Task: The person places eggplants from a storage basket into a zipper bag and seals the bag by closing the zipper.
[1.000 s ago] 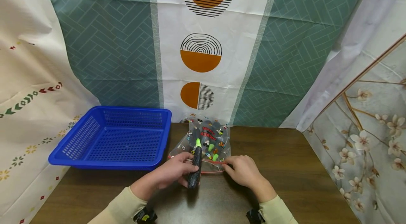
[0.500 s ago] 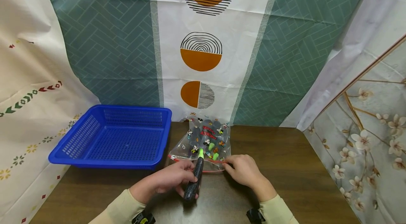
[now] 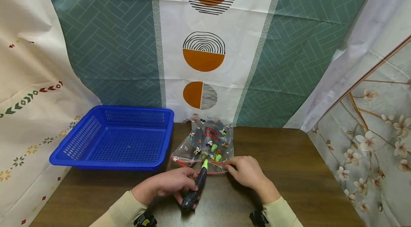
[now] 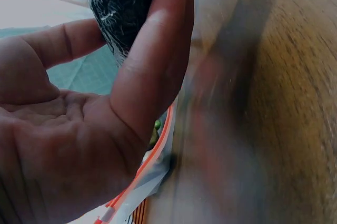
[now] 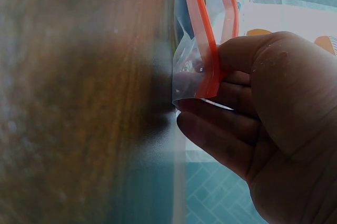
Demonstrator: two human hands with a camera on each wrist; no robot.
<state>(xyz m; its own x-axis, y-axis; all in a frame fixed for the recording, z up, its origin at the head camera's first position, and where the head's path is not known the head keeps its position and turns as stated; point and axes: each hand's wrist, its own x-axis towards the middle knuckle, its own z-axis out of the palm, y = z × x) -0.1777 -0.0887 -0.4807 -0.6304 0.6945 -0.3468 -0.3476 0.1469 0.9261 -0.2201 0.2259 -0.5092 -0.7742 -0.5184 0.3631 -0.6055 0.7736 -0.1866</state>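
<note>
My left hand (image 3: 173, 183) grips a long, near-black zucchini (image 3: 196, 188) with a light green stem. The stem points away, at the mouth of a clear zip bag (image 3: 189, 148) printed with cartoon figures and edged in red. More dark shapes with light green stems show through the plastic. In the left wrist view, thumb and fingers hold the wrinkled dark end of the zucchini (image 4: 122, 8). My right hand (image 3: 246, 171) pinches the right corner of the bag's mouth. The right wrist view shows the red zip strip (image 5: 209, 50) between thumb and fingers, its two sides parted.
A blue plastic basket (image 3: 165, 137) with slotted walls stands to the left of the bag. The brown wooden table (image 3: 282, 162) runs back to a patterned curtain (image 3: 128, 41). A floral cloth (image 3: 369, 145) borders the right side.
My left hand has drawn slightly toward me and tilted the zucchini, so its stem has come back from over the bag to the mouth. The right hand has stayed at the corner.
</note>
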